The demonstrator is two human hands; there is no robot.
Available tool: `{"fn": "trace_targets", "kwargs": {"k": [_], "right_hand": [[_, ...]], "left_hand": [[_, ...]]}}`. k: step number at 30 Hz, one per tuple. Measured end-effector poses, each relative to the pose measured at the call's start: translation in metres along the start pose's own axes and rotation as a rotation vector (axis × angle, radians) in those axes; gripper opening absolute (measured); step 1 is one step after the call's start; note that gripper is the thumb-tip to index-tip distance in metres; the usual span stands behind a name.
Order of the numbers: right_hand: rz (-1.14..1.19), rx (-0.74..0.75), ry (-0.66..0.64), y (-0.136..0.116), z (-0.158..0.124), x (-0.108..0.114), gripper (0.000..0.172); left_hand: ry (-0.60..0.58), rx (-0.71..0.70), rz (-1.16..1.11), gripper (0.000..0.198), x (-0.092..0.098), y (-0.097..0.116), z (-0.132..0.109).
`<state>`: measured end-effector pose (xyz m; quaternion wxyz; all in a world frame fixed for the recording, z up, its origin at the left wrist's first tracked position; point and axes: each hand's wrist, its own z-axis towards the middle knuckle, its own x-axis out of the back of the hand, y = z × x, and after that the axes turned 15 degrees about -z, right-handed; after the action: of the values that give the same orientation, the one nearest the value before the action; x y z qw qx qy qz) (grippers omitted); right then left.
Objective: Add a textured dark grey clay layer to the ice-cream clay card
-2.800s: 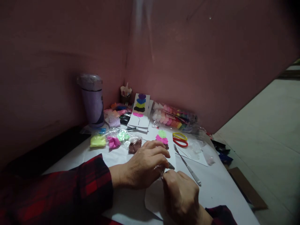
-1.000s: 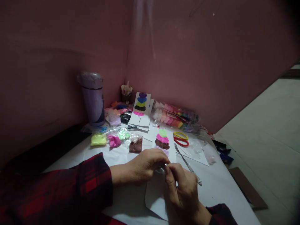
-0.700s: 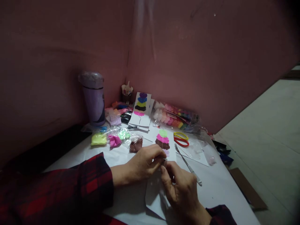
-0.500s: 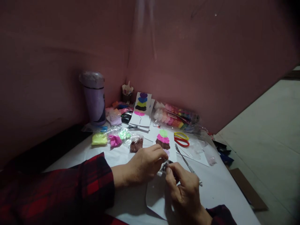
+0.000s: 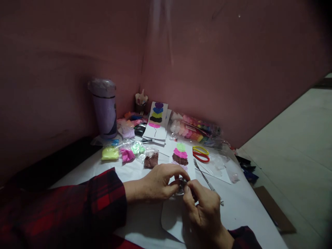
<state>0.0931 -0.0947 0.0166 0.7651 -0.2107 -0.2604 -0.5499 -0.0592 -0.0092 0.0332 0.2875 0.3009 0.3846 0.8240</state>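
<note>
Both hands meet over the white card (image 5: 172, 216) near the middle of the table. Between them is a small clear plastic packet (image 5: 181, 188) with something dark inside, mostly hidden by fingers. My left hand (image 5: 162, 181) curls its thumb and forefinger around the packet's left and far sides. On the near right, my right hand (image 5: 204, 202) pinches the packet with thumb and forefinger. Just beyond them, stacked bands of green, pink, brown and lilac clay (image 5: 180, 155) lie on the card. A metal fork (image 5: 207, 181) rests to the right.
Packets of yellow clay (image 5: 110, 153), pink clay (image 5: 127, 155), green clay (image 5: 138, 148) and brown clay (image 5: 151, 160) lie at left. Behind stand a purple tumbler (image 5: 104, 112) and a finished card (image 5: 156, 119). Scissors (image 5: 201, 154) and a bagged clay set (image 5: 192, 128) are right.
My left fingers have opened into a wider curve around the packet, its thumb now lower. My right hand stays nearly in place, still pinching.
</note>
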Motion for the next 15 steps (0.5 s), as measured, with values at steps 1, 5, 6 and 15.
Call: {"fn": "trace_targets", "kwargs": {"k": [1, 5, 6, 15], "right_hand": [[-0.003, -0.001, -0.002, -0.0002, 0.0004, 0.0005, 0.021], [-0.019, -0.005, -0.004, 0.0003, 0.0008, 0.0008, 0.021], [-0.020, 0.007, 0.000, 0.0007, 0.0007, 0.0008, 0.021], [-0.003, 0.034, -0.003, 0.0013, 0.0015, 0.0016, 0.019]], "left_hand": [[0.000, -0.003, 0.012, 0.031, 0.0002, -0.0003, -0.0001], [0.002, -0.007, 0.033, 0.025, 0.0004, -0.0007, -0.0004], [0.002, -0.017, 0.026, 0.024, 0.0002, -0.0009, -0.0004], [0.002, 0.033, 0.094, 0.025, 0.0000, -0.0046, -0.0002]]}}
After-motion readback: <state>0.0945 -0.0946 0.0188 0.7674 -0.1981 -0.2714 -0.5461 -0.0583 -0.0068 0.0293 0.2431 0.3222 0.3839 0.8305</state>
